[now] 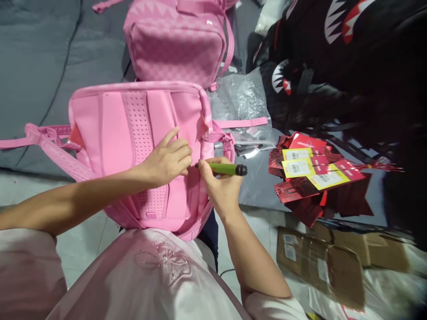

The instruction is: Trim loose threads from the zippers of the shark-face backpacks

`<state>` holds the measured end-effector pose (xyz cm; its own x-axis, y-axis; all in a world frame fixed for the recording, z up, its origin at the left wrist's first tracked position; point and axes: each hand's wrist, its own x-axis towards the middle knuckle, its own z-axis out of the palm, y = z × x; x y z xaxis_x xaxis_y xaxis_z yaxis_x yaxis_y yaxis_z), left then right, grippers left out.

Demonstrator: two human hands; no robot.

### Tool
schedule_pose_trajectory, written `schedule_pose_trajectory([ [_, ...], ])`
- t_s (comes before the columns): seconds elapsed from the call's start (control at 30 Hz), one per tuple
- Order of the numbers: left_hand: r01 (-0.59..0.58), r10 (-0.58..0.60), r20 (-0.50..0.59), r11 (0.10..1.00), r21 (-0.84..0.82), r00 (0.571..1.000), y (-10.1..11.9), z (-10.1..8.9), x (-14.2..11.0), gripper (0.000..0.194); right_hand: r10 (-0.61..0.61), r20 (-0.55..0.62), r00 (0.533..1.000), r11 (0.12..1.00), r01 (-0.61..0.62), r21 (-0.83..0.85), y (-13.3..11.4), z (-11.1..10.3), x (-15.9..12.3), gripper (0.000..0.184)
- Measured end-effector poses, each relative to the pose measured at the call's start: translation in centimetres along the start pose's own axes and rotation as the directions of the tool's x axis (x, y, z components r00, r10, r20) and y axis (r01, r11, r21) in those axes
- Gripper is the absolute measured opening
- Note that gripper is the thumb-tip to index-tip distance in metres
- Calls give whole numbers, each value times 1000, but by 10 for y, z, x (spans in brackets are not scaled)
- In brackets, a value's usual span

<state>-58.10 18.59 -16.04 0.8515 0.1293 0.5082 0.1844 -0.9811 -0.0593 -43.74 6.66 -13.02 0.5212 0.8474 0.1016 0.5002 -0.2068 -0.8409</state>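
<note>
A pink backpack point(112, 129) lies on its front across the table edge and my lap, its padded back panel facing up. My right hand point(223, 186) is closed around a green pen-like tool point(224, 169) with a black end. Its dark, thin tip points left at the panel, close to the fingers of my left hand point(170, 159). That hand rests on the panel, little finger stretched out and the others bent against the fabric near the tip. Its thumb is hidden. Pink straps point(53, 149) hang off both sides of the bag.
Another pink backpack point(176, 49) stands behind on the grey cloth-covered table point(33, 58). Clear plastic bags point(247, 100) lie to its right. Red tags with yellow labels point(298, 166) form a bundle farther right, beside black shark-tooth bags point(350, 75). Cardboard packages point(345, 271) sit lower right.
</note>
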Motion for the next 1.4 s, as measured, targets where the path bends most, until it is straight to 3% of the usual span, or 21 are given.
schedule_pose_trajectory([
  [0.13,-6,3,81,999,34,997,2,-19,7,9,-71,61,996,994,76,-76,-2,-6,0,22],
  [0.23,-108,95,190,992,59,977,-9,-41,17,12,-70,53,996,989,76,-125,-4,-17,-7,23],
  [0.3,-174,150,310,984,50,939,-20,-53,25,16,-106,35,994,993,108,-46,-3,-23,-19,22],
  [0.4,-181,130,459,981,68,879,-31,-67,34,19,-226,65,972,971,220,92,2,-21,-46,29],
  [0.5,-144,70,491,983,113,868,-22,-87,32,19,-336,47,941,940,331,85,4,-14,-71,33],
  [0.57,-103,27,426,982,157,904,-3,-112,27,20,-433,-23,901,901,434,12,0,-17,-81,33],
  [0.67,-19,-40,283,979,205,958,36,-156,24,26,-614,-145,776,789,598,-141,-13,-43,-83,32],
  [0.77,162,-194,275,977,138,942,67,-180,30,33,-758,-107,643,650,733,-198,-21,-77,-70,33],
  [0.87,389,-343,441,921,-14,829,81,-161,29,36,-796,66,602,585,792,-175,-14,-91,-54,38],
  [0.93,473,-359,552,878,-73,753,83,-136,22,31,-801,167,575,558,818,-140,1,-86,-48,42],
  [0.97,478,-341,576,872,-101,743,81,-124,17,28,-807,198,557,543,831,-124,9,-82,-47,44],
  [1.03,424,-287,530,892,-156,798,75,-109,6,25,-816,205,540,526,842,-122,24,-71,-48,49],
  [1.1,332,-256,366,929,-161,895,66,-107,-6,26,-830,161,534,514,844,-150,33,-62,-52,54],
  [1.17,270,-254,177,960,-74,951,57,-112,-13,30,-837,141,528,509,847,-153,34,-55,-56,57],
  [1.23,274,-276,94,961,33,957,48,-117,-14,47,-834,161,528,510,848,-146,30,-45,-57,55],
  [1.27,288,-294,104,955,67,950,43,-117,-12,60,-823,177,539,519,842,-149,27,-40,-57,53],
  [1.33,322,-334,221,942,89,916,31,-110,-3,80,-797,188,574,551,819,-162,22,-27,-57,48],
  [1.4,365,-362,377,929,67,853,16,-96,8,84,-771,174,613,598,790,-134,20,-15,-58,43],
])
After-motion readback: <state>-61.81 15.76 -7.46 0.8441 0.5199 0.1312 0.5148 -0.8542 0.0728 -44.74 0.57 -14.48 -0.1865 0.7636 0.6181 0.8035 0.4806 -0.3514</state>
